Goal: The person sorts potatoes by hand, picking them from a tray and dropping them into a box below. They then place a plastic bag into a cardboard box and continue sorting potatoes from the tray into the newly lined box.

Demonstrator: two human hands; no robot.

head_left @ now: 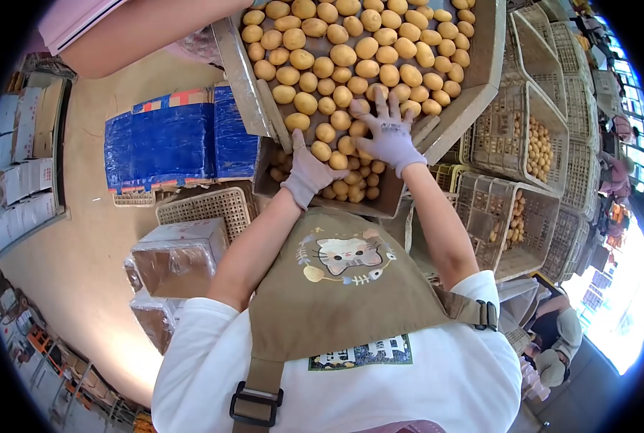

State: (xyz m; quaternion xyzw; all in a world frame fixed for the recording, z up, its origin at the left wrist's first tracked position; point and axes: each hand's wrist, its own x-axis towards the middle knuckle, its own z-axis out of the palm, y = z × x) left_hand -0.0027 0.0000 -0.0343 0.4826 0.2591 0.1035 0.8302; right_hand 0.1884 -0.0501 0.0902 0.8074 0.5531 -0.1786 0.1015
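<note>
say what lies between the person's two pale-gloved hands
Several yellow, oval, potato-like pieces lie between the pale-gloved left hand and the pale-gloved right hand, so the stretch is not bare; the head view shows this.

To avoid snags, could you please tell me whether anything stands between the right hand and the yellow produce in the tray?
Nothing visible does: the gloved right hand is spread directly over yellow produce in the tray.

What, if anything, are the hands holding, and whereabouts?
Nothing I can see: the right hand spreads its fingers over yellow produce; the left hand is open beside some. What's underneath is hidden.
</note>
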